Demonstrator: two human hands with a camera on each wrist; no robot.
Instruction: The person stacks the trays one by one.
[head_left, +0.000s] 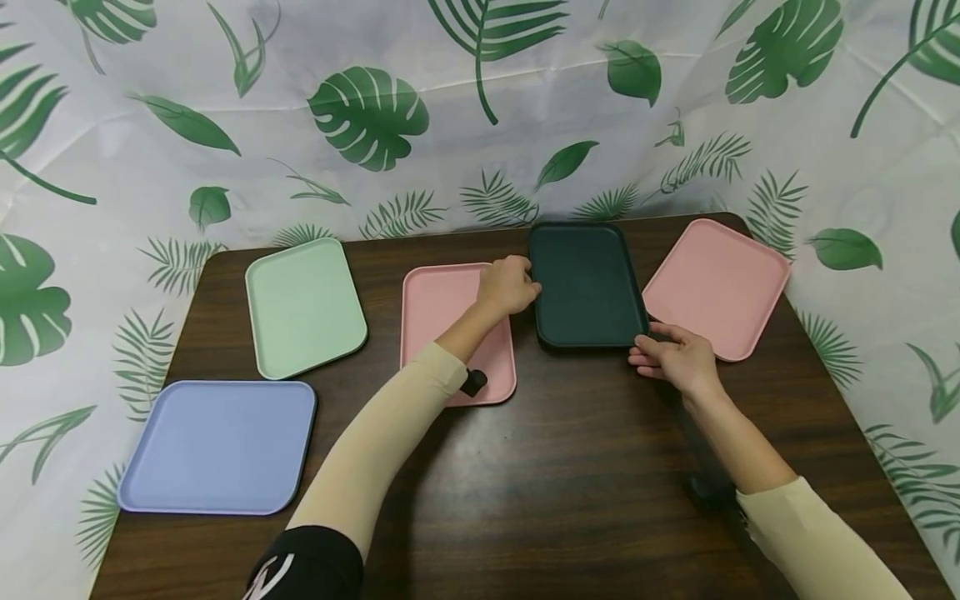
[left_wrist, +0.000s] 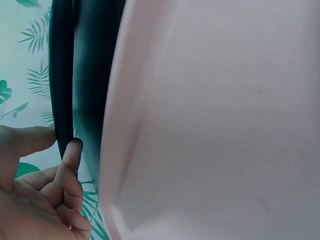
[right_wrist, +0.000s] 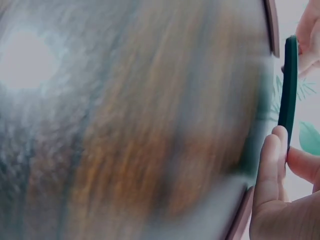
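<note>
A dark green tray [head_left: 588,283] lies level between my two hands at the back of the table. Its left edge is pinched by my left hand [head_left: 507,284], which reaches across a pink tray [head_left: 442,300]. In the left wrist view the thumb and index finger meet on the dark rim [left_wrist: 61,85]. My right hand [head_left: 677,358] grips the near right corner, thumb above and fingers underneath. The right wrist view shows the tray edge-on [right_wrist: 288,90], raised over the table, with a blurred green patch [right_wrist: 255,130] below it.
A second pink tray [head_left: 720,287] lies slantwise at the back right. On the left are a light green tray [head_left: 306,308] and a blue tray [head_left: 217,446]. The brown wooden table [head_left: 555,492] meets a leaf-print cloth [head_left: 262,183] at its back and sides.
</note>
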